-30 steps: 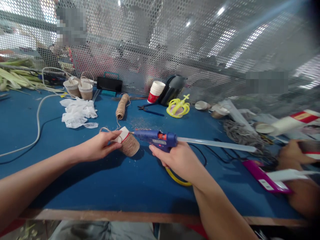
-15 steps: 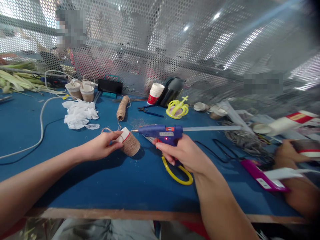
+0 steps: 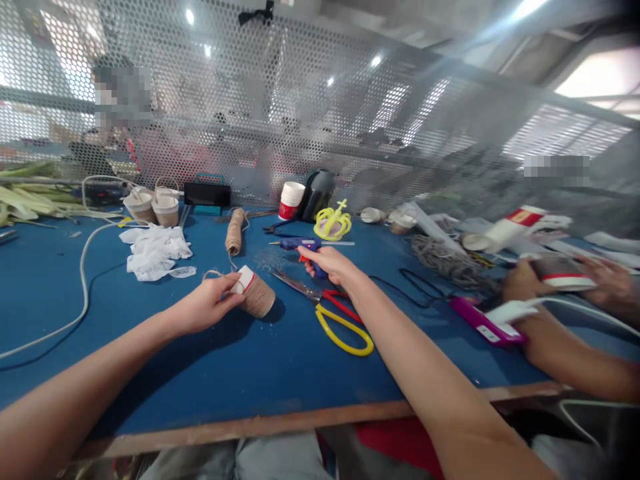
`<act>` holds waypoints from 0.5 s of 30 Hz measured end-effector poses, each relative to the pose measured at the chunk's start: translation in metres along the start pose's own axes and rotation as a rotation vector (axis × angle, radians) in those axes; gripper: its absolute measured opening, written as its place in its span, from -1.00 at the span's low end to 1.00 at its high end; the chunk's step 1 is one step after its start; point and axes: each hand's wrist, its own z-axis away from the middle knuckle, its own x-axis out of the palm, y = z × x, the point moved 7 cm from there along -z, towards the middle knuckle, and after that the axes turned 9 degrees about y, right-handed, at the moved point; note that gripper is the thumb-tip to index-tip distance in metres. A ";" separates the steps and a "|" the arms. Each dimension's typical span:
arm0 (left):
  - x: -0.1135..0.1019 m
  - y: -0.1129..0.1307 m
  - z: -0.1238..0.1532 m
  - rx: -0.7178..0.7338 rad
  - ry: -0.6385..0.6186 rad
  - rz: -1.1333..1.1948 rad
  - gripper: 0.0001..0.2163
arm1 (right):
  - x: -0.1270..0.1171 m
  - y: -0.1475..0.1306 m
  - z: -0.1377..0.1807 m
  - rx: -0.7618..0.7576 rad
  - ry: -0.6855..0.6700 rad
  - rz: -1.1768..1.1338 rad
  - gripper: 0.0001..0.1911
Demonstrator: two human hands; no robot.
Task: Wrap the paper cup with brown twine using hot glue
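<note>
My left hand (image 3: 213, 301) is closed on the white rim end of a paper cup (image 3: 259, 297), which lies tilted just over the table. Brown twine covers most of the cup, and a red band shows near its rim. A strand runs from it to a twine spool (image 3: 235, 232) farther back. My right hand (image 3: 327, 263) grips a blue glue gun (image 3: 298, 245) with a clear glue stick out of its rear, beyond the scissors. The scissors (image 3: 320, 301), with one red and one yellow handle, lie right of the cup.
White lace (image 3: 157, 252) and two twine-wrapped cups (image 3: 165, 211) are at left. Stacked paper cups (image 3: 291, 201) and a yellow crown (image 3: 333, 223) stand behind. A purple power strip (image 3: 485, 323) and grey cord (image 3: 440, 260) lie right, where another person's hands (image 3: 520, 283) hold a wrapped cup.
My right hand has carried the glue gun away from the cup, back toward the crown, uncovering the scissors. My left hand still holds the cup. The camera view has tilted up somewhat.
</note>
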 end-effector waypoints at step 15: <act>0.001 0.000 0.000 0.008 -0.010 -0.004 -0.77 | 0.001 -0.019 -0.008 -0.168 0.222 0.488 -0.70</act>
